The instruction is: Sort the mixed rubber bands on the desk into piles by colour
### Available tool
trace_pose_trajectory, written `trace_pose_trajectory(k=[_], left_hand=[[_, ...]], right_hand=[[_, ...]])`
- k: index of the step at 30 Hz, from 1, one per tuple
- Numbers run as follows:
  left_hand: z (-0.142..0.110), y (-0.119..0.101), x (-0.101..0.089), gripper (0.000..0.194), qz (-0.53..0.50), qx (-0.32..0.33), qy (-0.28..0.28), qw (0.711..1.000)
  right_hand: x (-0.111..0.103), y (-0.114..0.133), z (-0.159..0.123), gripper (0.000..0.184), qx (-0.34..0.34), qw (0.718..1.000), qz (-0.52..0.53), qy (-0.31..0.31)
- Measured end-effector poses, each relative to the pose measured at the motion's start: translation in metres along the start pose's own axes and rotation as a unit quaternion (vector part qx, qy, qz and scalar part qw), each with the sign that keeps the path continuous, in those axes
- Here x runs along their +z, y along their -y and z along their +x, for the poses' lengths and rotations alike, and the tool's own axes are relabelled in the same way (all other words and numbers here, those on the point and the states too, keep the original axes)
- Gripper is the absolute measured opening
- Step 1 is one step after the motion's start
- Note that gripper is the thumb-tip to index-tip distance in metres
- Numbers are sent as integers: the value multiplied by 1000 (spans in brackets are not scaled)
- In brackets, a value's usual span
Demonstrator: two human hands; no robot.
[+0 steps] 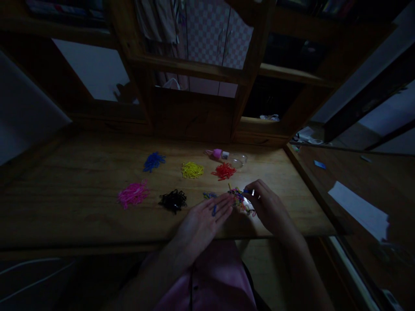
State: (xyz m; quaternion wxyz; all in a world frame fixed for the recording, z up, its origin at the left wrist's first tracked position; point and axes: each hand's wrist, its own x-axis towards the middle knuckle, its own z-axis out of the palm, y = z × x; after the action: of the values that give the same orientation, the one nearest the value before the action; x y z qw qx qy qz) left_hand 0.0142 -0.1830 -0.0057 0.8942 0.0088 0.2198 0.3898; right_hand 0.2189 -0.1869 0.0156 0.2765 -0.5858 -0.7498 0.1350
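Observation:
My left hand lies palm up with its fingers stretched out flat, and a small blue clip-like piece rests on the fingers. Its fingertips reach the edge of a mixed-colour heap of such pieces. Over that heap, my right hand is closed in a pinch on another blue piece. A small blue and yellow group shows just beyond my left fingers, which hide part of it. The exact kind of these pieces is too small and dim to tell.
Sorted piles lie on the wooden desk: blue, yellow, red, pink and black. Behind the red pile, a clear bottle with a pink top lies sideways. White paper is at the right.

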Motion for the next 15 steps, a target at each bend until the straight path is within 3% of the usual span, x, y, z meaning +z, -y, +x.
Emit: trace_pose_trajectory(k=[3, 5, 10, 13, 15], left_hand=[[7, 12, 7, 28, -13, -9, 23, 1000], [10, 16, 11, 27, -13, 0, 6, 1000], [6, 15, 17, 30, 12, 28, -56, 998], [-1, -5, 13, 32, 34, 53, -65, 996], [-8, -33, 9, 32, 50, 94, -83, 991]], right_hand=[[4, 31, -2, 16, -43, 998, 16, 48], [5, 41, -3, 22, -62, 996, 15, 64], [-1, 43, -4, 26, -62, 993, 99, 17], [-10, 43, -7, 24, -11, 990, 130, -47], [-15, 40, -11, 22, 30, 985, 138, -99]])
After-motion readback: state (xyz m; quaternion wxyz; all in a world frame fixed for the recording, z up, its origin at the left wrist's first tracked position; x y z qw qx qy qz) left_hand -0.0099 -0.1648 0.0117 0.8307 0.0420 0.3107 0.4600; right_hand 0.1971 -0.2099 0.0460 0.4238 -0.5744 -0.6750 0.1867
